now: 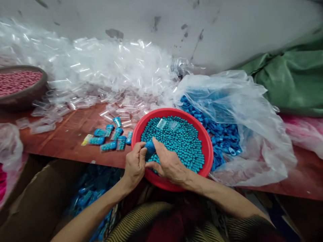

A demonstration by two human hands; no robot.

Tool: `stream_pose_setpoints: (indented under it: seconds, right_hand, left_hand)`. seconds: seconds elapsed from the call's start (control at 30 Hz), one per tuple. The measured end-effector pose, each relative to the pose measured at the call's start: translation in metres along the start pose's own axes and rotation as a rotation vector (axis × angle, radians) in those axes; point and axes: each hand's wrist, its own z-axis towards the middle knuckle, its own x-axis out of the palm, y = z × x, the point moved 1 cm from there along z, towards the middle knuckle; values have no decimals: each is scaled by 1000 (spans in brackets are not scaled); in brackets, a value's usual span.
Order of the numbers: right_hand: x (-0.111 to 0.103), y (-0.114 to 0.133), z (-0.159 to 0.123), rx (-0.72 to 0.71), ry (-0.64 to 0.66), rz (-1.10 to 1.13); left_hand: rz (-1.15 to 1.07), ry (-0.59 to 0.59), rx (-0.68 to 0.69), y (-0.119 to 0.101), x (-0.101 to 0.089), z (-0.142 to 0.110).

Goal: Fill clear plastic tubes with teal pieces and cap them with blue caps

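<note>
Over the left side of a red basin (209, 148) full of small turquoise beads, both hands meet at a small container with a blue cap (150, 147). My left hand (135, 165) is closed around the container's left side. Fingers of my right hand (169, 164) press on the cap from the right, its thumb lower down. Most of the container's body is hidden by the hands. Two transparent tubes (161, 124) lie on the beads. Left of the basin, several filled, blue-capped containers (108, 146) rest on the reddish table (73, 134).
A big heap of transparent tubes (106, 67) lines the wall. At the right, a plastic bag (267, 141) spills blue caps (224, 134). A brown bowl (41, 84) of pink beads stands far left. Below the table edge is a cardboard box (37, 198) beside more blue pieces (88, 198).
</note>
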Motion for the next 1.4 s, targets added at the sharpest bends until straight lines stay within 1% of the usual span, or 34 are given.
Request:
stream_pose_setpoints:
  seconds: [0.13, 0.2, 0.33, 0.4, 0.47, 0.57, 0.63, 0.67, 0.7, 0.77, 0.83, 0.87, 1.0, 1.07, 1.17, 1.4]
  right_hand:
    - [-15, -2, -7, 17, 62, -94]
    - [-22, -4, -10, 36, 77, -152]
    - [-29, -6, -19, 173, 96, -230]
    - [-30, -9, -25, 223, 132, -246]
    - [-31, -14, -30, 266, 176, -256]
    - [-34, -23, -37, 331, 205, -194]
    - [-37, -27, -42, 333, 218, -91]
    - [-38, -28, -43, 321, 227, -39]
    - [-39, -28, -45, 310, 238, 3]
    - [-41, -27, -47, 313, 233, 31]
    - [-41, -26, -48, 343, 185, 15]
    - [-40, -25, -48, 361, 155, 12]
    - [-36, -26, -49, 395, 60, 53]
    - [-35, -29, -49, 357, 42, 57]
    - [-33, -35, -51, 295, 50, 60]
    - [-31, -42, -51, 185, 45, -4]
  left_hand:
    - [-77, 8, -61, -10, 14, -2]
    - [-111, 42, -86, -15, 21, -1]
    - [-167, 122, -62, -25, 37, 2]
    - [-197, 146, -55, -30, 45, 3]
    - [-221, 178, -78, -34, 51, 4]
    - [-287, 300, -126, -39, 56, 3]
    - [-350, 383, -144, -40, 59, 2]
    - [-375, 396, -151, -40, 61, 1]
    - [-389, 383, -164, -40, 63, 0]
    - [-395, 314, -195, -41, 68, -2]
    - [-395, 260, -203, -43, 72, -2]
    - [-398, 259, -201, -44, 74, -1]
    - [-410, 333, -184, -47, 77, 0]
    - [-404, 333, -184, -46, 76, -1]
    - [-393, 305, -204, -45, 77, -4]
    - [-429, 211, -220, -54, 83, -6]
